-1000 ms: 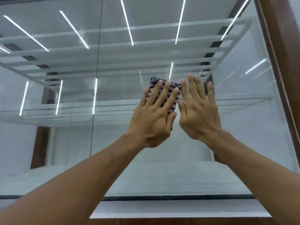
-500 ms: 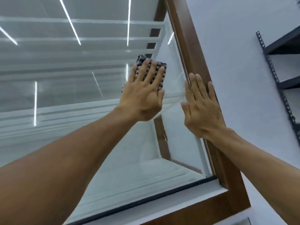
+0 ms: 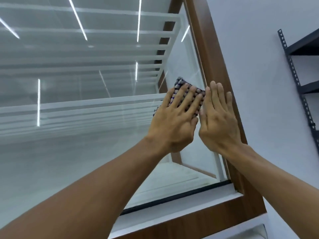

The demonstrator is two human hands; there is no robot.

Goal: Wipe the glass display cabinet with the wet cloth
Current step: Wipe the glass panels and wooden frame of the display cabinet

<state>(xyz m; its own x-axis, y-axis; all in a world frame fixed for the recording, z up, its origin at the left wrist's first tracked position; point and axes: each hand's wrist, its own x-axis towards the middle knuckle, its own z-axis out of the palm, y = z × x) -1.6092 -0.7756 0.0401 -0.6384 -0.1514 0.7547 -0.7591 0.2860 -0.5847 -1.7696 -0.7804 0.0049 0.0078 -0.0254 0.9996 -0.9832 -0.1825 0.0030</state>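
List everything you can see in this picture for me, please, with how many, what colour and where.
glass panel: one, clear with light-strip reflections, left and centre.
cabinet frame: one, brown wood, along the glass's right and bottom edges.
cloth: one, dark and white checked, pressed on the glass near the frame.
wall: one, white, right.
shelving rack: one, dark grey metal, far right.
left hand: one, flat on the cloth.
right hand: one, flat, bare, beside the cloth by the frame.
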